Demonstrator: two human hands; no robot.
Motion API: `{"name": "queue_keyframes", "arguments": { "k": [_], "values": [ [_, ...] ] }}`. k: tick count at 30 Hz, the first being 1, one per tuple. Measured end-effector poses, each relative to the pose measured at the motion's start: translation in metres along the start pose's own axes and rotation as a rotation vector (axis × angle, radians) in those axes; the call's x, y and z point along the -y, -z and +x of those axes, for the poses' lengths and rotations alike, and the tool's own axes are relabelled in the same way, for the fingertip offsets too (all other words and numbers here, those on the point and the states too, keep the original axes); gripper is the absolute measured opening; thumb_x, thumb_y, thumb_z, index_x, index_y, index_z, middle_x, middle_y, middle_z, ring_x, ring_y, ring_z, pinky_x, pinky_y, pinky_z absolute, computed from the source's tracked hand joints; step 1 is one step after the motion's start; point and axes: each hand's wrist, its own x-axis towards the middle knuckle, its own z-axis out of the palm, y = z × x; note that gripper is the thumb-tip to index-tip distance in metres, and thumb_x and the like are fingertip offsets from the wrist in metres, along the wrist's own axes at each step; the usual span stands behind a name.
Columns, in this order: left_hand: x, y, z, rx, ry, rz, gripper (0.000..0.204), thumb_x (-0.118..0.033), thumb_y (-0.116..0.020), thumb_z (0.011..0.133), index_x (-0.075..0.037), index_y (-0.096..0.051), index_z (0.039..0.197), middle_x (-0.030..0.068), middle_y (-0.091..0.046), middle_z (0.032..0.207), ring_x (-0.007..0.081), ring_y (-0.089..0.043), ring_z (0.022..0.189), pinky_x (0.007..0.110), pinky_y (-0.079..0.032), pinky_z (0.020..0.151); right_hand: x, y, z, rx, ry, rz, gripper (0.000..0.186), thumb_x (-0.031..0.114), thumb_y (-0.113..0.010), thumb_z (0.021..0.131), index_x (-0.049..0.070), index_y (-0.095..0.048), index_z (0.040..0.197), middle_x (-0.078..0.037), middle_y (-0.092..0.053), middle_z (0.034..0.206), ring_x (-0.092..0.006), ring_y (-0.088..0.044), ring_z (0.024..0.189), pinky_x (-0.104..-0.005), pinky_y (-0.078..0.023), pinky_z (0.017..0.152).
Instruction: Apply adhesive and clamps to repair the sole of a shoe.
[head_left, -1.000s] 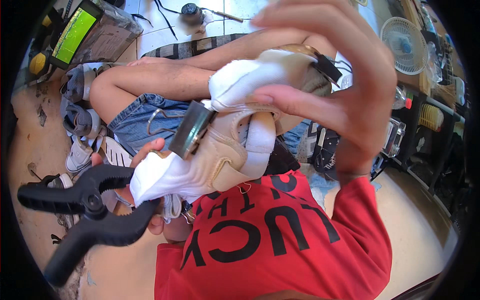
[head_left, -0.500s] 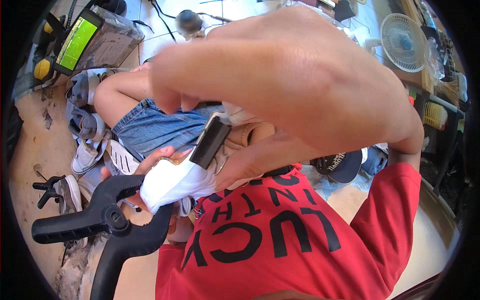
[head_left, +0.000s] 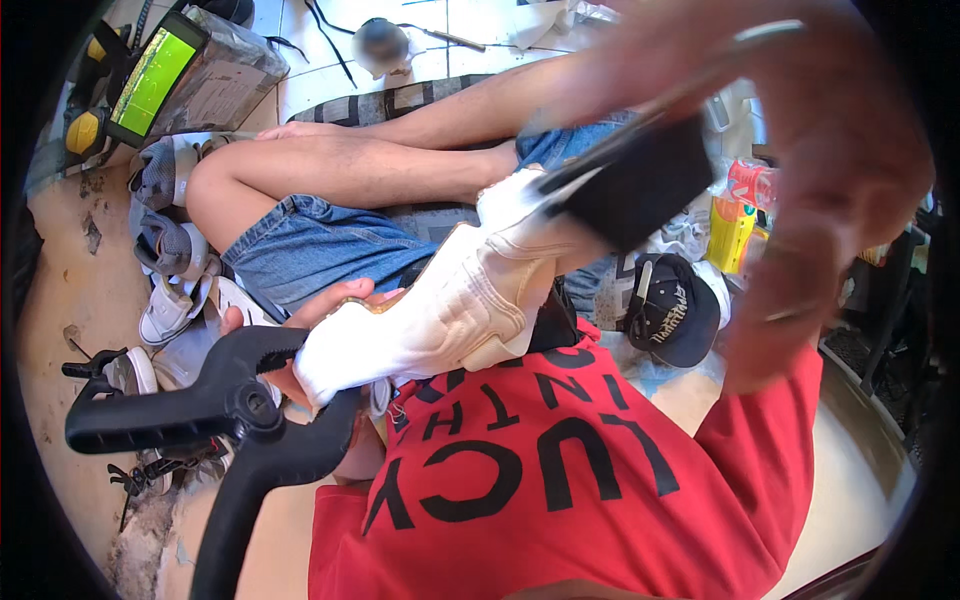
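Note:
A white shoe (head_left: 430,300) lies tilted across my lap, above my red shirt. Fingers of my left hand (head_left: 340,300) curl round it from behind, partly hidden by the shoe. The jaws of a large black spring clamp (head_left: 250,410) sit on either side of the shoe's lower-left end; whether they press on it I cannot tell. My right hand (head_left: 830,180), blurred, is raised at the upper right with fingers bent round a tool. This tool, a black block (head_left: 645,185) on a thin bar, is smeared by motion and overlaps the shoe's upper end.
Several shoes (head_left: 165,250) line the left side, beside a screen (head_left: 155,85) with a green picture. A black cap (head_left: 675,310) lies at the right, near a yellow package (head_left: 730,235). My bare legs (head_left: 380,170) stretch across the middle.
My right hand has swung up and right, off the shoe, carrying the black-block tool with it. More of the shoe and my legs now shows. The clamp has shifted slightly.

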Motion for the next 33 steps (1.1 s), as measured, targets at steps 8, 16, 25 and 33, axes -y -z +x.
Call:
{"name": "queue_keyframes", "arguments": {
  "k": [8,16,25,33],
  "values": [
    [-0.014,-0.027,0.006,-0.006,0.210,0.495,0.112,-0.079,-0.018,0.095,0.019,-0.044,0.141,0.0389,-0.054,0.137,0.0443,-0.060,0.124,0.044,-0.047,0.109,0.099,0.040,-0.037,-0.154,-0.241,-0.187,0.060,0.040,-0.070,0.094,-0.002,-0.055,0.134,-0.017,-0.060,0.099,-0.0305,-0.061,0.084,-0.0446,-0.051,0.065],
    [0.004,0.008,-0.001,0.116,-0.071,0.879,0.096,-0.072,-0.046,0.092,0.013,-0.049,0.137,0.0265,-0.067,0.120,0.0317,-0.067,0.112,0.041,-0.052,0.100,0.108,0.008,-0.089,-0.356,-0.837,-0.045,0.044,0.038,-0.060,0.090,-0.002,-0.057,0.107,-0.009,-0.054,0.090,-0.0165,-0.052,0.076,-0.0323,-0.043,0.065],
    [0.046,0.075,0.096,-0.023,-0.051,1.220,0.084,-0.057,-0.067,0.088,0.008,-0.049,0.137,0.0181,-0.069,0.115,0.0250,-0.067,0.107,0.037,-0.052,0.097,0.055,-0.020,-0.178,-0.045,-1.114,0.195,0.054,0.043,-0.089,0.074,0.003,-0.054,0.083,0.000,-0.054,0.080,-0.0113,-0.051,0.076,-0.0294,-0.043,0.063],
    [0.065,0.024,0.182,-0.104,0.313,1.454,0.062,-0.006,-0.069,0.085,0.004,-0.046,0.142,0.0142,-0.059,0.134,0.0218,-0.064,0.107,0.037,-0.049,0.101,0.038,-0.022,-0.244,0.041,-1.228,0.037,0.052,0.036,-0.088,0.072,0.003,-0.047,0.069,-0.003,-0.046,0.059,-0.0160,-0.043,0.056,-0.0332,-0.037,0.053]
  ]
}}
